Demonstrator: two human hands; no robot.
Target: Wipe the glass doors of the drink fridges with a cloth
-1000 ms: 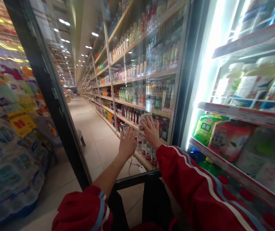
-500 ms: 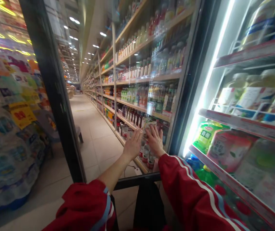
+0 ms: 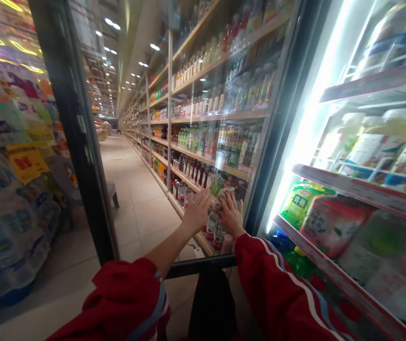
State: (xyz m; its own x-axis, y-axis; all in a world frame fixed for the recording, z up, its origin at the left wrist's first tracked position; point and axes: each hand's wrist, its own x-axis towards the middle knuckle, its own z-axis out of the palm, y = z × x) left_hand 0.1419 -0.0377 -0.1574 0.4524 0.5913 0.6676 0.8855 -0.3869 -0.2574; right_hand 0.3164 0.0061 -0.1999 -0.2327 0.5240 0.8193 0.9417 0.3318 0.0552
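A black-framed glass door (image 3: 142, 189) stands in front of me, and shelves of bottles show through or in its pane. My right hand (image 3: 230, 213) presses a crumpled whitish cloth (image 3: 220, 201) against the lower part of the glass, its fingers over the cloth. Just left of it, my left hand (image 3: 196, 213) lies with fingers stretched out, palm towards the pane, and holds nothing. Whether its palm touches the glass I cannot tell. Both arms wear red sleeves with white and blue stripes.
On the right is a lit cooler with drink bottles (image 3: 362, 147) and pouches (image 3: 334, 220) on edged shelves (image 3: 359, 184). Wrapped water bottles (image 3: 4, 227) are stacked at the left, with a yellow price sign (image 3: 27, 163). Beyond the door frame (image 3: 78, 128) runs a tiled floor (image 3: 131, 213).
My right hand with the cloth has moved slightly down and to the right on the glass. My left hand has stayed nearly in place. The view has shifted a little.
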